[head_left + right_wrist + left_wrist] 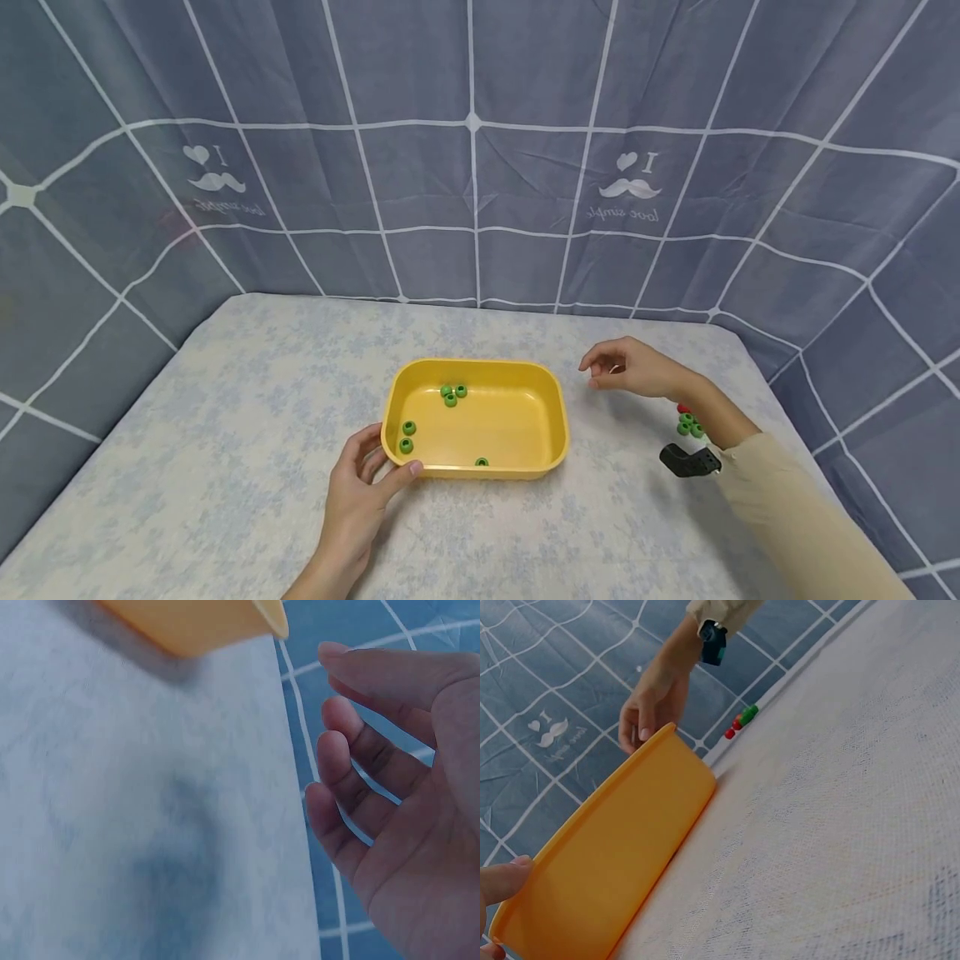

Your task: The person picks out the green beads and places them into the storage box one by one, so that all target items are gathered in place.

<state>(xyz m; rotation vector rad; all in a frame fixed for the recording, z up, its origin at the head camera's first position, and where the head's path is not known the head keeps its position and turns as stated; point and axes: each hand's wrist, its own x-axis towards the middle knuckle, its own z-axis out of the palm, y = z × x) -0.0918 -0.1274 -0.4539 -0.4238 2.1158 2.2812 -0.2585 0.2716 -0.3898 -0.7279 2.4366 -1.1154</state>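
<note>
A yellow plastic tray [510, 421] sits on the table, with several small green beads [451, 400] scattered over its floor, each showing a dark hole. My left hand [356, 500] grips the near left corner, thumb over the rim and fingers against the outer wall. In the left wrist view the thumb [506, 881] pinches the edge of the tray. My right hand [637, 371] hovers above the table just right of the tray, fingers loosely bent and holding nothing. Its fingertips [335, 754] stand apart from the thumb in the right wrist view.
More green beads [686, 429] and a red one [683, 408] lie grouped at the right, partly behind the right forearm. A black wrist device [688, 461] sticks out from the right sleeve. A blue gridded curtain [420, 183] hangs behind the table [225, 467].
</note>
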